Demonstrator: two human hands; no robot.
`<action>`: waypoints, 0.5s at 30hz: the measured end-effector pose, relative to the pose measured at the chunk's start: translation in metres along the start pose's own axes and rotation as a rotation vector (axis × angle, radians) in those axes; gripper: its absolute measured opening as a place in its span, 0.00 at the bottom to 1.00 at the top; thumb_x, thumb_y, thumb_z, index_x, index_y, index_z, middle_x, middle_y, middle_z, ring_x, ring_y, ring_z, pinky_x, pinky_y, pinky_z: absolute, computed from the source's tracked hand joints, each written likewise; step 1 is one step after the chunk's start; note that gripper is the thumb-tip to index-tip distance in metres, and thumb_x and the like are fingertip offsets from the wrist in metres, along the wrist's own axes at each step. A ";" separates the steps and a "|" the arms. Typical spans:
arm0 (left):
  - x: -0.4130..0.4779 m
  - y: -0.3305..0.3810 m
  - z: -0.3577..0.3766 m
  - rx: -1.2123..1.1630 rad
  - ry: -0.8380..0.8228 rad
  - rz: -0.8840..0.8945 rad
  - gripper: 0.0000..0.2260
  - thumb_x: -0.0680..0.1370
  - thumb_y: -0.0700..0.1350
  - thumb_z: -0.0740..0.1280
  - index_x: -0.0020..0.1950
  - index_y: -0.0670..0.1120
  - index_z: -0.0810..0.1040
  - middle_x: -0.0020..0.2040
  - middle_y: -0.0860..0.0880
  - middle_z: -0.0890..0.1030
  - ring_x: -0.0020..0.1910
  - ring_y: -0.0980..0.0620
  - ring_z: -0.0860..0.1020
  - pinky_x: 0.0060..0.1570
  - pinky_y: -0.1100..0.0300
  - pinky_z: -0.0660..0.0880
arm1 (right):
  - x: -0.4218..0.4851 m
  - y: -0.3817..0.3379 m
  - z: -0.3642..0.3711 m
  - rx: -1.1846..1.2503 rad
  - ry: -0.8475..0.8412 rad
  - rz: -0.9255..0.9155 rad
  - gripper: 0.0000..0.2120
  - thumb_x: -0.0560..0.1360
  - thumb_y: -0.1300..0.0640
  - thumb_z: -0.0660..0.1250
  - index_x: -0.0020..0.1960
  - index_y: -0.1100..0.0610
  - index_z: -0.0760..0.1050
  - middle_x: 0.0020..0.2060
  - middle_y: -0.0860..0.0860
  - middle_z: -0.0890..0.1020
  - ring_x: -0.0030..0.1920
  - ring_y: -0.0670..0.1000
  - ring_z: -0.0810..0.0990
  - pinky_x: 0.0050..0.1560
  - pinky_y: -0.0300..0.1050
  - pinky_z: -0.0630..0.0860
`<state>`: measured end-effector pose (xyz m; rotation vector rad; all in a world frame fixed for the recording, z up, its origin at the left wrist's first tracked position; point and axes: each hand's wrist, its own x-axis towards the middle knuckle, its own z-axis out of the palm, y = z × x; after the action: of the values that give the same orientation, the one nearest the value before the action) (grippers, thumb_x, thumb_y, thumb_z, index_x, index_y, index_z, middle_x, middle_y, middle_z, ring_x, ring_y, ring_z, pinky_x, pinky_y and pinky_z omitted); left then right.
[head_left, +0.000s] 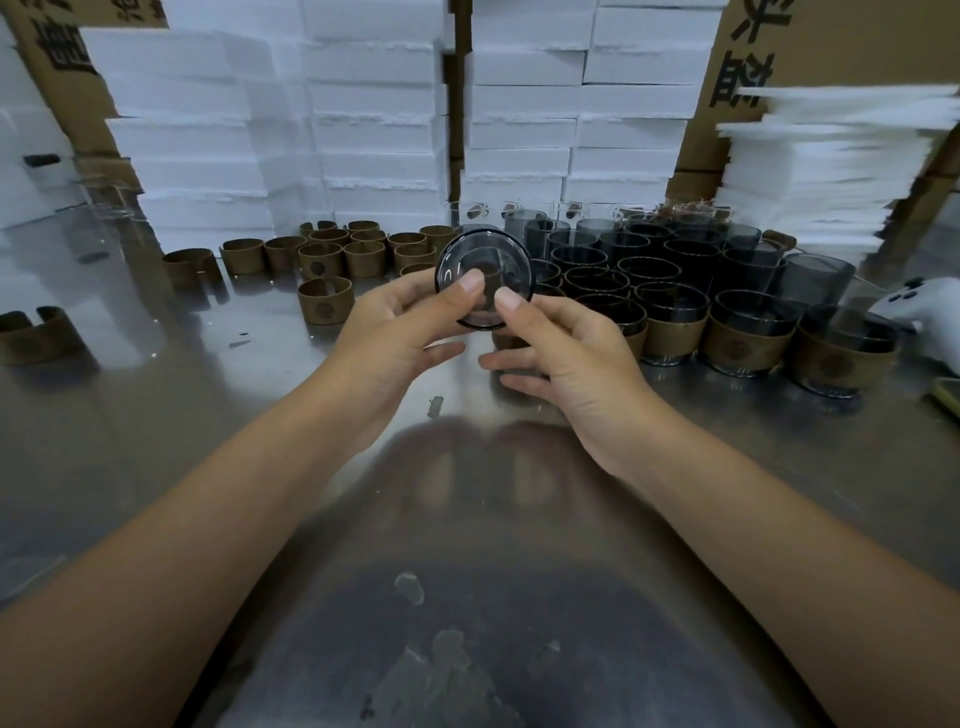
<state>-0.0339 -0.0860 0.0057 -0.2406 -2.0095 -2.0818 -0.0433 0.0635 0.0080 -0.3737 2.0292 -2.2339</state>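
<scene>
Both hands hold one smoked-glass cup (484, 276) at centre frame, lifted above the steel table (208, 415), its round base turned toward the camera. Left hand (400, 332): thumb pressed on the base, fingers curled round the cup's far side. Right hand (566, 343): thumb on the lower right of the base, fingers curled beneath the cup.

Right of centre: cluster of smoked-glass cups (649, 265) standing upright; the front rows wear brown sleeves (743, 343). Left of centre: loose brown sleeves (332, 254), split rings standing on edge, one (325, 300) apart and nearer the hands. Behind: stacked white foam blocks (374, 119) and cardboard cartons (831, 41). Far right edge: white controller-like device (930, 312), partly cut off.
</scene>
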 end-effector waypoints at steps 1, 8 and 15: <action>0.001 -0.001 0.000 0.007 -0.015 -0.008 0.09 0.70 0.56 0.69 0.46 0.54 0.83 0.47 0.52 0.85 0.52 0.55 0.82 0.51 0.58 0.74 | 0.000 0.001 -0.001 0.000 0.014 -0.005 0.17 0.71 0.48 0.71 0.55 0.56 0.78 0.43 0.45 0.85 0.39 0.47 0.84 0.50 0.44 0.79; 0.017 -0.006 -0.022 0.256 0.189 -0.018 0.16 0.76 0.60 0.61 0.58 0.54 0.78 0.57 0.56 0.80 0.57 0.57 0.77 0.58 0.58 0.72 | 0.005 0.005 -0.006 0.051 0.098 0.049 0.14 0.73 0.47 0.70 0.50 0.57 0.80 0.39 0.49 0.83 0.32 0.42 0.80 0.39 0.37 0.78; 0.032 -0.022 -0.066 0.877 0.422 0.101 0.21 0.78 0.46 0.66 0.70 0.47 0.69 0.69 0.50 0.69 0.70 0.46 0.60 0.59 0.69 0.58 | 0.006 0.009 -0.004 0.012 0.080 0.053 0.15 0.71 0.46 0.70 0.48 0.58 0.80 0.37 0.47 0.82 0.32 0.43 0.81 0.37 0.35 0.76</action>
<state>-0.0681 -0.1535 -0.0095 0.2329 -2.3160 -0.9224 -0.0509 0.0654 -0.0002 -0.2291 2.0382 -2.2629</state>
